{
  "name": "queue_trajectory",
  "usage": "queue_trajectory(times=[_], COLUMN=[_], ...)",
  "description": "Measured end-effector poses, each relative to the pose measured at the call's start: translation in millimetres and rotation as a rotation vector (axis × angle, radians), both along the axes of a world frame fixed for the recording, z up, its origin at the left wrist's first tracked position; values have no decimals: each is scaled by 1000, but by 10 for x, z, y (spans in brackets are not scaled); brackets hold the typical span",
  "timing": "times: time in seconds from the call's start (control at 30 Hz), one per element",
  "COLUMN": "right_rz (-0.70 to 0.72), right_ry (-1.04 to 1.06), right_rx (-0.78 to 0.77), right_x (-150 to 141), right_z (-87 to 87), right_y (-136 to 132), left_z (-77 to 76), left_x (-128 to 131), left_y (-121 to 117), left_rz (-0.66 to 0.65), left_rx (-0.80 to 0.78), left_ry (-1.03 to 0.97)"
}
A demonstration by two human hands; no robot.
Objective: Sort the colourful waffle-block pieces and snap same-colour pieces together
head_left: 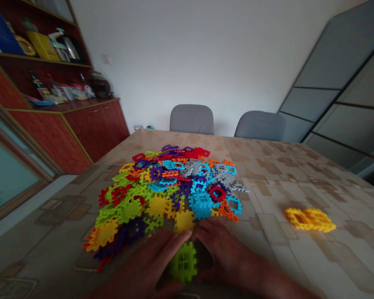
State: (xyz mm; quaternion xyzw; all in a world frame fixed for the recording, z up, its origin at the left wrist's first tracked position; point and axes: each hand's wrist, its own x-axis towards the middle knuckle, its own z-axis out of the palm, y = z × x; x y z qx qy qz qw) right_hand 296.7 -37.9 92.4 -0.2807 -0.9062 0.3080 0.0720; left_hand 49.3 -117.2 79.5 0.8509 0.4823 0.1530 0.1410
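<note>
A lime green interlocking building piece (183, 262) with a four-pane window and notched edges is between my hands, low in the middle of the view. My left hand (152, 259) is curled around its left side, thumb low and forefinger along the top. From the right, my right hand (222, 249) closes around the piece, its fingertips near the far edge. Dim light and blur hide the exact finger contacts. Just beyond the fingertips lies a yellow square piece (183, 221), at the near edge of a large pile of colourful notched pieces (162, 189).
Two joined yellow pieces (310, 219) lie apart on the right of the patterned table (268, 182). Grey chairs (191, 118) stand at the far side, before a white wall. A red-brown cabinet (96, 128) with bottles and a kettle is at the left.
</note>
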Motion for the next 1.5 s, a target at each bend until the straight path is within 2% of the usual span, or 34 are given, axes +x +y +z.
queue_trajectory(times=[0.13, 0.4, 0.63, 0.9, 1.07, 1.2, 1.33, 1.5], right_rz=[7, 44, 16, 5, -14, -11, 9, -14], right_ry=[-23, -47, -31, -9, -41, -55, -14, -63], right_rx=[-20, -44, -43, -5, -11, -32, -28, -26], right_x=[34, 68, 1, 12, 73, 59, 34, 19], right_z=[84, 111, 103, 187, 303, 284, 240, 230], right_y=[31, 43, -59, -37, 15, -17, -53, -49], left_z=[-7, 100, 25, 53, -100, -206, -185, -76], left_x=[68, 59, 33, 50, 67, 47, 5, -26], left_y=[-3, -54, -57, -61, -30, -14, -10, -19], left_rz=[-58, -1, 58, 26, 22, 18, 24, 34], left_rx=[145, 199, 78, 105, 107, 89, 74, 59], left_ry=[19, 164, 203, 44, -17, -17, 19, 44])
